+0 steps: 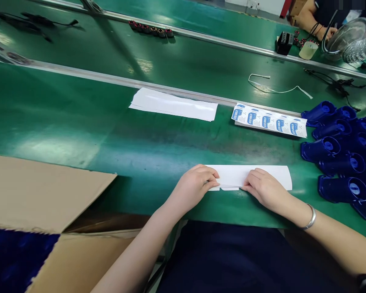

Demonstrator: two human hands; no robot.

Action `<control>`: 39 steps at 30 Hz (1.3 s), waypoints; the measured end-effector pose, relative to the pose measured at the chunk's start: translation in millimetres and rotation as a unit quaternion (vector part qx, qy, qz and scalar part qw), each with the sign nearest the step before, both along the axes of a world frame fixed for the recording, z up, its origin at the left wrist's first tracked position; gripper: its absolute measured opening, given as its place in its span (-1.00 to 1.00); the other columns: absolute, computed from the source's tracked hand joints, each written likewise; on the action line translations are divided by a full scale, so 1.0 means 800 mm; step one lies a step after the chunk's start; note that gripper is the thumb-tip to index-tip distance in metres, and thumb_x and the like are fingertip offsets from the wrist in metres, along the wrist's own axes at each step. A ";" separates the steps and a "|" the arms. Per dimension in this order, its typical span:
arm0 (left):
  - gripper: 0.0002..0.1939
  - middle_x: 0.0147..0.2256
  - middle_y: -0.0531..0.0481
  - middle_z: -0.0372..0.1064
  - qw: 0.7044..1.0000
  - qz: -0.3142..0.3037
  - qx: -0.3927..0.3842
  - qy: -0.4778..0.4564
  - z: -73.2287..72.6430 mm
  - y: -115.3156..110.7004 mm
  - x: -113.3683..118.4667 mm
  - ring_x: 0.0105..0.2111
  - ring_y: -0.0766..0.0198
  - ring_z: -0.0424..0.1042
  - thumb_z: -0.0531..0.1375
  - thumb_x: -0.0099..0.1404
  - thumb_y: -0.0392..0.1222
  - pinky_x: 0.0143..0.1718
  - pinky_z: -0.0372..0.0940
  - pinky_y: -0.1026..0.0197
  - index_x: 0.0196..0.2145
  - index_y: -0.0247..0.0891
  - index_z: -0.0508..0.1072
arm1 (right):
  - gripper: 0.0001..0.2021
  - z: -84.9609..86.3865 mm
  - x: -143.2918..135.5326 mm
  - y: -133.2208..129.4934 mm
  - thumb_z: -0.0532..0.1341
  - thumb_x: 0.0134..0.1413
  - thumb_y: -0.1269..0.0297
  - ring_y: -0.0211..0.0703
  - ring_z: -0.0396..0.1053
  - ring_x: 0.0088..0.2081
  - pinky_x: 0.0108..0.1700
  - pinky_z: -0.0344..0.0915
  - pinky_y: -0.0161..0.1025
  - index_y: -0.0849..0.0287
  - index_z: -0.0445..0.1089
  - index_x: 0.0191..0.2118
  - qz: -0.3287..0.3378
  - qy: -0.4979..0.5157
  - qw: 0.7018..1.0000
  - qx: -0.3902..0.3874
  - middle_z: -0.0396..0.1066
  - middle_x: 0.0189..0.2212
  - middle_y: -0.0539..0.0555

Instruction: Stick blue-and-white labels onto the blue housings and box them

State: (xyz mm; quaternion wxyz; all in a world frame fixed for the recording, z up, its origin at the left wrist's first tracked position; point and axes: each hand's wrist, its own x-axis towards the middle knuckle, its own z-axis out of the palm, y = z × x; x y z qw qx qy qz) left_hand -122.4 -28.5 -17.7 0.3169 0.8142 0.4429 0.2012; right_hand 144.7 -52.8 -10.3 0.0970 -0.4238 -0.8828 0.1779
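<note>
A long white paper strip (231, 175) lies near the front edge of the green table (158, 150). My left hand (198, 184) pinches its left part at the lower edge. Further right, my right hand (264, 189) pinches the same lower edge, with fingers closed. Small white flaps stick out along the edge between the hands. Behind them lie a stack of white sheets (173, 104) and, to its right, a stack of sheets printed with blue labels (270, 121).
Several dark blue plastic parts (321, 148) crowd the right side. An open cardboard box (42, 193) stands at the lower left. Beyond a metal rail lie a white cord (274, 90) and black cables (338, 84). Another person's arm (309, 20) shows at the upper right.
</note>
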 end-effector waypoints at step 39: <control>-0.68 -0.15 -0.01 0.54 1.000 -0.020 -0.016 0.002 -0.004 0.020 -0.021 -0.09 0.06 0.45 0.11 0.40 -0.06 -0.07 0.36 0.03 -0.46 -0.15 0.51 | -0.79 0.008 0.039 0.029 0.16 0.38 0.37 -0.07 0.27 -0.31 -0.21 0.22 -0.15 0.21 0.37 -0.36 0.007 -0.040 0.997 -0.061 0.37 -0.38 0.11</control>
